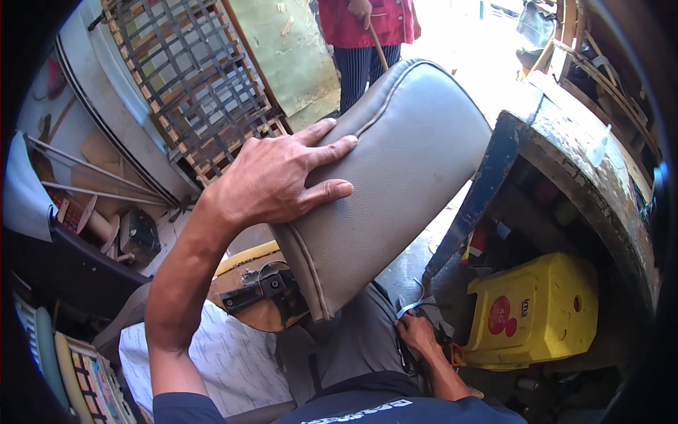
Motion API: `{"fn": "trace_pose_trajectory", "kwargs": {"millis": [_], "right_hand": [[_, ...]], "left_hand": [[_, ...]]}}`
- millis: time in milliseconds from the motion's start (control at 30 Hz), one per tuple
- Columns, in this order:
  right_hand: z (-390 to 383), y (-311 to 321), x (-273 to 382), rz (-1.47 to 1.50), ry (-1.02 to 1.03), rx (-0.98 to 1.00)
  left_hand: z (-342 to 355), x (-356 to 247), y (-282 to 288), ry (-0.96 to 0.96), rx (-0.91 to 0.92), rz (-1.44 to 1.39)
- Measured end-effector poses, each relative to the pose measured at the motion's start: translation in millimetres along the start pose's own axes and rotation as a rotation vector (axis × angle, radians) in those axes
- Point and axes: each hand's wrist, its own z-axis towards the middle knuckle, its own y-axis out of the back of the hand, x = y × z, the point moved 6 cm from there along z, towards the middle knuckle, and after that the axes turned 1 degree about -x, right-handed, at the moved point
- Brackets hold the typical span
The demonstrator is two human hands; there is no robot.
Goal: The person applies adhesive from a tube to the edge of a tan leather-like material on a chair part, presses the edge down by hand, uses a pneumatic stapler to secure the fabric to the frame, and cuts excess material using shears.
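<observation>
A grey leather-covered cushion [402,169] with piped seams leans at a tilt above my lap. My left hand [282,169] grips its left side, thumb and spread fingers pressing on the leather face. Beside the cushion's lower end is a wooden piece with a yellow edge [247,258], bearing a black metal bracket [272,286]. Low at the right of my lap, my right hand [418,332] is closed near a thin pale-blue strip [409,308]; its fingers hide what they hold. Close to the right wrist shows an orange handle loop [458,355].
A yellow plastic box [537,311] lies under a worn workbench [586,162] at right. A webbed wooden frame [191,78] leans at the far left. Beyond the cushion stands a person in a red top [381,25], holding a stick. White printed sheeting [219,353] lies at my left.
</observation>
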Motion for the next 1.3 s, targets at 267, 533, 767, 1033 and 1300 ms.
{"fn": "trace_pose_trajectory", "kwargs": {"millis": [267,533,767,1033,1300], "right_hand": [[29,18,4,0.007,0.009,0.019],[24,11,-22,0.001,-0.04,0.019],[14,-14,-53,0.015,-0.109,0.078],[16,-4,-52,0.036,-0.064,0.103],[-7,-12,-90,-0.007,-0.142,0.056]], "left_hand": [[-1,3,-5,-0.079,-0.173,0.074],[-1,-13,-1,-0.235,-0.352,0.0],[7,-17,-6,-0.193,-0.065,-0.044],[1,-21,-7,-0.221,-0.162,0.01],[-11,-35,-2,-0.32,-0.34,0.214]]}}
